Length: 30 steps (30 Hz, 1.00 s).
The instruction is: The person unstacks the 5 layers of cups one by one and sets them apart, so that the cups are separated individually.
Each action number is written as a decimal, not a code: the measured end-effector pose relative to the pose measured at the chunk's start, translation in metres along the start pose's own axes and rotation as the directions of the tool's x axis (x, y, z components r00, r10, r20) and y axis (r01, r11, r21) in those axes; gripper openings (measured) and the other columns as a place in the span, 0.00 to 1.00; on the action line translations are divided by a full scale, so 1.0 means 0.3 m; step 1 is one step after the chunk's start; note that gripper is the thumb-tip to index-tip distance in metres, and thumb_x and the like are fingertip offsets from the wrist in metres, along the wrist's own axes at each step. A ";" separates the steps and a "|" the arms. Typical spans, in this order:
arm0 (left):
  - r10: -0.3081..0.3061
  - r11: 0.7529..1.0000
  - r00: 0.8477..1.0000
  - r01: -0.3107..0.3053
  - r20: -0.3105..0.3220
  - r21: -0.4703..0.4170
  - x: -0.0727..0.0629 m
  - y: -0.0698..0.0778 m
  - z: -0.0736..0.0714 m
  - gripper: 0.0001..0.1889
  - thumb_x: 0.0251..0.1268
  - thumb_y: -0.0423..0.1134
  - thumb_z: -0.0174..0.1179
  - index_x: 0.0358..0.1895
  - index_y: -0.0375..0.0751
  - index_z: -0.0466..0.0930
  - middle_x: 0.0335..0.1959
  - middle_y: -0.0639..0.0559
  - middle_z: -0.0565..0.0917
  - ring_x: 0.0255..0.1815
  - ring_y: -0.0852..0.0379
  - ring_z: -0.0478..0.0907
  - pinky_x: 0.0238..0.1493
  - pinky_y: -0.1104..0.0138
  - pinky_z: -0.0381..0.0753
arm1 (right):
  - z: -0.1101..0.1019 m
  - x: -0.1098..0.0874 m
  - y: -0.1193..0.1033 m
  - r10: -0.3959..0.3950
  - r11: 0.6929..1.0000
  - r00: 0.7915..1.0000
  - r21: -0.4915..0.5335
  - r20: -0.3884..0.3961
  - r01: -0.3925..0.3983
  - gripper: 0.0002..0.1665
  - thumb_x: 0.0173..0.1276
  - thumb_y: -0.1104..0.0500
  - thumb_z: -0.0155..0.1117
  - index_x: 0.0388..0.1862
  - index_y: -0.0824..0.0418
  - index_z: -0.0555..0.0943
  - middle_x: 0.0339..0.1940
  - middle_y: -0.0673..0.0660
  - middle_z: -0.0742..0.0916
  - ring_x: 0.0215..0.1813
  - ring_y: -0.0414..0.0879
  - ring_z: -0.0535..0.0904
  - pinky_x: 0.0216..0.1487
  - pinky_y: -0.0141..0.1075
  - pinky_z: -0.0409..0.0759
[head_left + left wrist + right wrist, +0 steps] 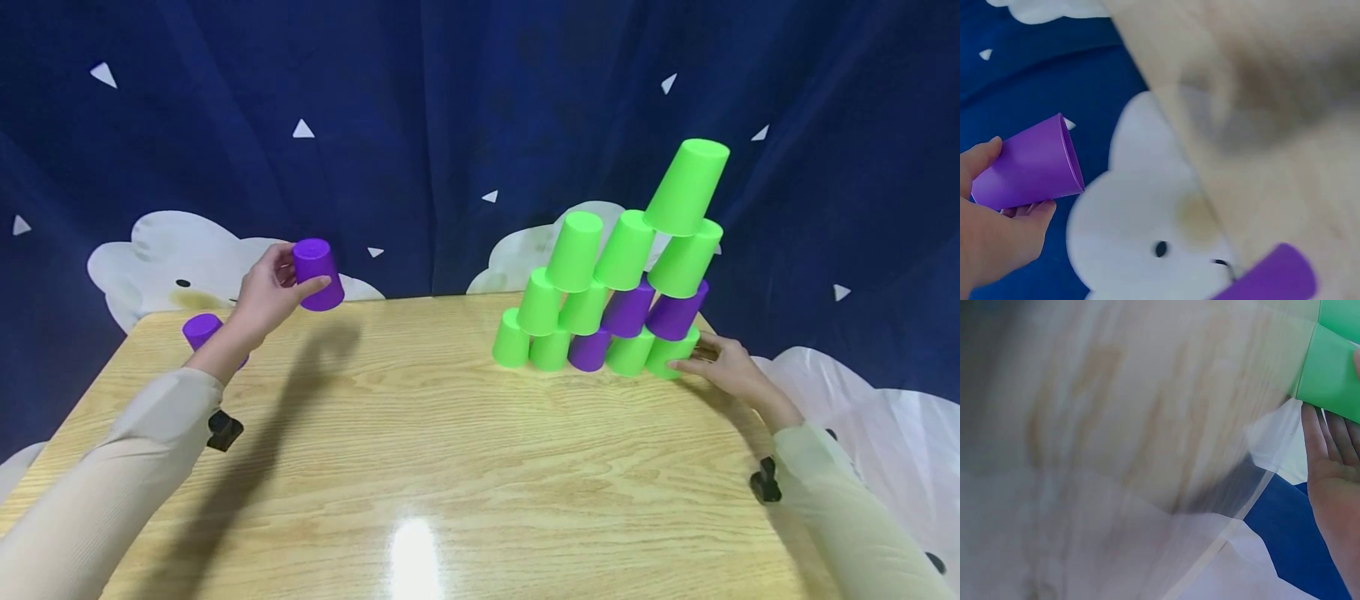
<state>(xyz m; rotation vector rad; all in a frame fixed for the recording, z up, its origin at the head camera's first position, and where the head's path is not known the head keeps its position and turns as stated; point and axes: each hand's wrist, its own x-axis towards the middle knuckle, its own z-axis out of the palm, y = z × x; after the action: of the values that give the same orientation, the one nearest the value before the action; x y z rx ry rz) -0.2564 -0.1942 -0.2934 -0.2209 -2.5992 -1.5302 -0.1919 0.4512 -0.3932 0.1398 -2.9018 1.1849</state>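
My left hand (pixel 266 292) grips an upside-down purple cup (pixel 318 279), thumb on its near side, raised over the table's far edge. In the left wrist view the cup (pixel 1029 165) lies between thumb and fingers, its rim facing right. Another purple cup (pixel 201 330) stands partly hidden behind my left forearm. On the right, green and purple upside-down cups form a stepped stack, with a single green cup (pixel 688 187) on top. My right hand (pixel 731 367) holds the rightmost bottom green cup (pixel 663 357), thumb in front and fingers round its far side.
The stack stands near the back right of the wooden table (pixel 420 433). Its third row has three green cups, including the leftmost one (pixel 575 250). A dark blue curtain (pixel 360 125) with white cloud shapes hangs close behind the table.
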 end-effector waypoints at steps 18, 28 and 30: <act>-0.119 0.990 0.993 0.121 -0.023 0.079 -0.090 -0.287 -0.025 0.38 0.69 0.36 0.62 0.72 0.21 0.49 0.67 0.21 0.63 0.67 0.28 0.63 0.68 0.43 0.65 | 0.002 0.000 -0.013 0.010 1.000 1.000 0.025 0.012 -0.011 0.39 0.67 0.51 0.69 0.69 0.70 0.68 0.61 0.70 0.78 0.48 0.26 0.75 0.47 0.21 0.78; -0.117 0.987 0.992 0.123 -0.054 0.109 -0.116 -0.321 -0.027 0.36 0.67 0.32 0.61 0.70 0.20 0.51 0.65 0.19 0.64 0.65 0.26 0.64 0.67 0.42 0.65 | 0.001 -0.002 -0.014 0.000 1.000 1.000 0.018 0.005 0.000 0.38 0.67 0.52 0.69 0.68 0.70 0.69 0.60 0.71 0.79 0.48 0.25 0.75 0.46 0.20 0.78; -0.125 0.984 0.990 0.131 -0.058 0.119 -0.121 -0.325 -0.029 0.36 0.67 0.32 0.61 0.70 0.19 0.50 0.64 0.19 0.63 0.65 0.25 0.63 0.67 0.42 0.65 | 0.001 -0.004 -0.015 0.000 1.000 1.000 0.014 0.004 0.000 0.38 0.67 0.52 0.69 0.68 0.70 0.69 0.60 0.71 0.79 0.48 0.25 0.75 0.46 0.20 0.77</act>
<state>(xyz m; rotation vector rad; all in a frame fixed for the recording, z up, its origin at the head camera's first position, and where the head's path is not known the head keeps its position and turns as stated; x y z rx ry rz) -0.2384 -0.2509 -0.3790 -0.0031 -2.7026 -1.3867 -0.1904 0.4479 -0.3903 0.1426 -2.8980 1.2065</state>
